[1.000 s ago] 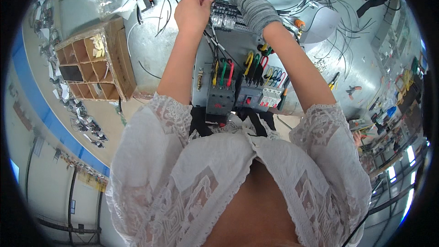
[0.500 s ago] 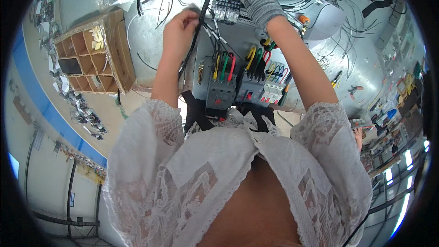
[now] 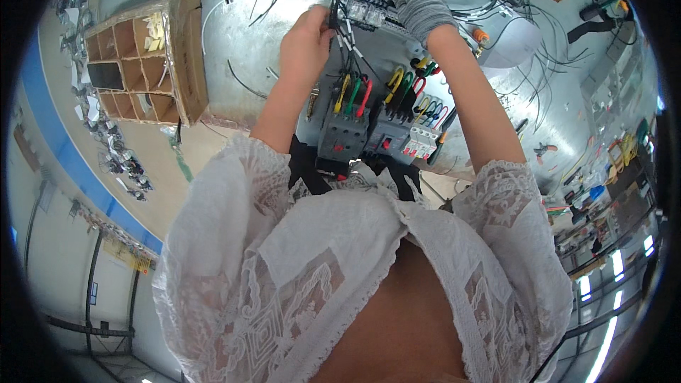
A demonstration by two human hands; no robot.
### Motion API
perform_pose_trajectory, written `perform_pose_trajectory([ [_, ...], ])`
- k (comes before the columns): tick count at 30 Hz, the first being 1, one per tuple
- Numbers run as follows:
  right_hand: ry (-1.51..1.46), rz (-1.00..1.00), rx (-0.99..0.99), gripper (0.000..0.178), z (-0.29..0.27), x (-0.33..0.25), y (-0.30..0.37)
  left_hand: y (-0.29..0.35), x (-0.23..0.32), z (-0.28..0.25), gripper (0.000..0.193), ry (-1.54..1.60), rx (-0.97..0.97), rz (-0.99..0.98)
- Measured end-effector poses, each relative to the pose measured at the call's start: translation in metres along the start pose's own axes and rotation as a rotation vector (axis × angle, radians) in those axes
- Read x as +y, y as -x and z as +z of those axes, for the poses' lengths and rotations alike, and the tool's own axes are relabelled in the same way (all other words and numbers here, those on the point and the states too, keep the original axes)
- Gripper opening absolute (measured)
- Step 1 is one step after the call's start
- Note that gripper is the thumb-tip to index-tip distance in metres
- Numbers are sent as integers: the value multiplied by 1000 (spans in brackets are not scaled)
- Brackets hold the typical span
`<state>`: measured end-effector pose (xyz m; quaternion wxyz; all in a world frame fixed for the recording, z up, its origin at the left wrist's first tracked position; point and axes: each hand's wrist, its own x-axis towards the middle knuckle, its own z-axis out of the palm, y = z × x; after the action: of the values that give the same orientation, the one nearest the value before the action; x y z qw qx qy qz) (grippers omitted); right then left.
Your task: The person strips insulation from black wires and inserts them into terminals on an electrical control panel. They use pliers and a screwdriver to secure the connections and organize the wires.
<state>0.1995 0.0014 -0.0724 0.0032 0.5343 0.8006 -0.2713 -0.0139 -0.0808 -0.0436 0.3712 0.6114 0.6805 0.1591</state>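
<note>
A grey mounting plate (image 3: pixel 312 124) rests in front of me, tilted, with its near end close to my body. It carries black circuit breakers (image 3: pixel 342 135) with yellow, green and red leads, a small white breaker (image 3: pixel 420 140), and a terminal block (image 3: pixel 365 8) at its far end. My bare left hand (image 3: pixel 306 41) is closed on the black wire bundle (image 3: pixel 335 18) beside the terminal block. In a grey striped glove, my right hand (image 3: pixel 420 6) lies at the right of that block; its fingers are hidden.
A divided cardboard box (image 3: pixel 188 64) stands at the left, with pale small parts in one compartment. Loose black wires (image 3: pixel 266 0) lie on the metal table (image 3: pixel 234 42). At the right are a white rounded piece (image 3: pixel 511 41), scattered wires and orange-handled pliers (image 3: pixel 545 150).
My left hand has moved right along with the black wire bundle, which now curves close round the terminal block. The plate has turned slightly, and my gloved hand stays beside the block.
</note>
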Motion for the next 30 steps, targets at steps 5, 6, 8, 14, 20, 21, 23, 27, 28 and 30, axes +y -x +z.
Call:
perform_pose_trajectory([
  [5,-21,-3,-2,25,-3,0,0,-5,-2,-1,28,-20,112,166],
  [6,-30,-5,10,25,-2,0,0,-8,-1,-1,28,7,110,192],
  [8,-24,-8,14,24,0,2,0,-16,5,-2,28,62,104,245],
  [14,28,21,-37,23,-4,-4,0,-41,0,-13,27,-150,-45,370],
  [20,-11,27,-10,23,1,1,-1,-55,-17,-13,18,40,-62,449],
  [21,-39,31,-20,23,-1,0,-1,-56,-20,-13,17,134,-55,444],
  [23,-38,27,-34,23,-3,-1,0,-55,-22,-7,13,207,-25,365],
  [27,15,-16,-6,23,-1,1,1,-51,-18,1,10,285,15,241],
  [28,11,-28,10,23,0,2,1,-48,-14,3,10,277,47,216],
  [30,29,-6,-8,23,-1,1,1,-45,-9,7,9,200,105,153],
])
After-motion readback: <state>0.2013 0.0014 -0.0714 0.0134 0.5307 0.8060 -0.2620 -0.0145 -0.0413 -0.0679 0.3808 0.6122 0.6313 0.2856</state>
